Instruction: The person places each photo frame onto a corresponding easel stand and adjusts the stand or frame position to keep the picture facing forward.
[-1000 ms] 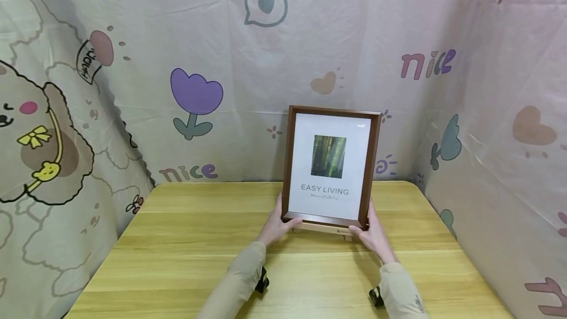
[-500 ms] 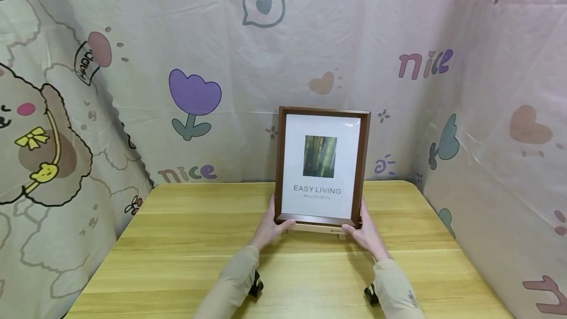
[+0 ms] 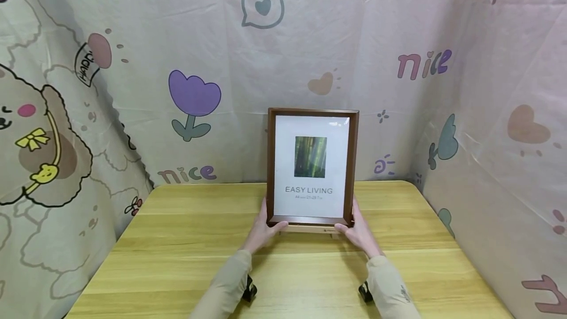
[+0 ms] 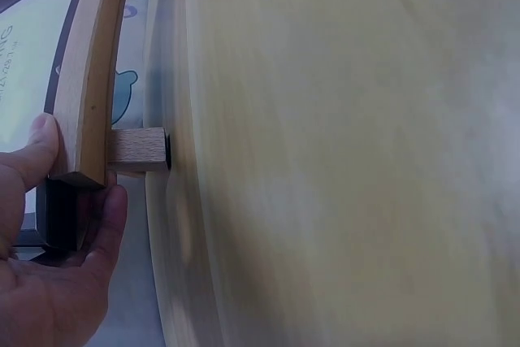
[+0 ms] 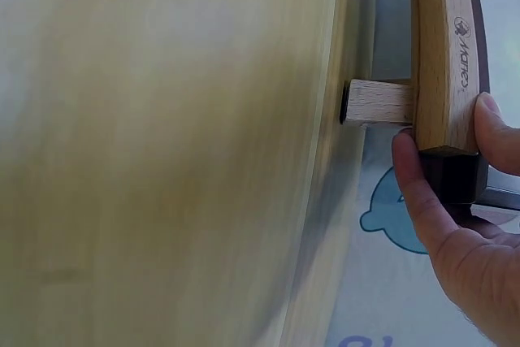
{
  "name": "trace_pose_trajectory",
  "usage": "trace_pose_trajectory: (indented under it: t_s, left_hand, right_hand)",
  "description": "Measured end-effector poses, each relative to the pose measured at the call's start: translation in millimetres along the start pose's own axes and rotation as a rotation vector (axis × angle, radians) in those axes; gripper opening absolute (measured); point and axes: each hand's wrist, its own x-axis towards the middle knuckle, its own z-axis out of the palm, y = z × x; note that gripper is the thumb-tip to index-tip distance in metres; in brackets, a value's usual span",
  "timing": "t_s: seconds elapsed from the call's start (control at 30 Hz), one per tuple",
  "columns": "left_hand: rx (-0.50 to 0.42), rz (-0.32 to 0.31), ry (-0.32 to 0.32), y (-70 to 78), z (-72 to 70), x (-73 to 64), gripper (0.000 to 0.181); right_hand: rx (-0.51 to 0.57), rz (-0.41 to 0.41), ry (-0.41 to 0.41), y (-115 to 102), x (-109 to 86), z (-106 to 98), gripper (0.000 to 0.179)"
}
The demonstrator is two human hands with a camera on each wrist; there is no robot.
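Note:
A brown picture frame [image 3: 271, 161] stands nearly upright at the middle of the table, showing a white sheet with a green forest picture and the words EASY LIVING. Beneath its bottom edge runs the pale wooden ledge of a small stand [image 3: 310, 229], whose short feet [image 4: 138, 149] show in both wrist views. My left hand [image 3: 261, 230] grips the lower left corner, thumb in front and fingers behind. At the lower right corner my right hand [image 3: 360, 230] holds the frame the same way, its thumb [image 5: 496, 132] beside the ledge's end. The frame hides most of the stand.
The wood-grain table [image 3: 186, 240] extends to both sides and in front of the frame. Right behind its back edge hangs a printed cloth [image 3: 248, 63], with more cloth along the left and right sides. Each wrist carries a small black camera [image 3: 249, 289].
Both hands have shifted the frame and stand to the left along the table. The frame's slight tilt has lessened. Both hands keep their grip on the lower corners.

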Motion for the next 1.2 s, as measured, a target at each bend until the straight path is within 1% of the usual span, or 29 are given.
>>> trace_pose_trajectory:
  t_s: [0.17, 0.4, 0.6, 0.8, 1.03, 1.2]
  left_hand:
    - [0.007, -0.016, 0.017, -2.8, -5.0, -3.3, 0.108]
    - [0.0, -0.045, 0.024, -4.1, -11.5, -7.9, 0.109]
    - [0.002, -0.048, 0.035, -6.2, -16.4, -10.8, 0.11]
    - [0.005, -0.079, 0.038, -7.7, -21.3, -13.8, 0.111]
    - [0.013, -0.083, 0.04, -8.3, -25.3, -16.5, 0.111]
    - [0.022, -0.095, 0.044, -7.9, -27.8, -18.0, 0.111]
  right_hand:
    - [0.001, -0.012, -0.008, -3, 1.8, 5, 0.11]
    - [0.009, -0.03, -0.012, -6, 5.3, 13, 0.109]
    - [0.002, -0.014, -0.025, -11, 7.2, 17, 0.111]
    - [-0.013, -0.008, -0.037, -14, 9.7, 22, 0.112]
    - [0.022, -0.009, -0.051, -17, 11.5, 26, 0.111]
    - [0.007, 0.003, -0.059, -17, 12.2, 29, 0.111]
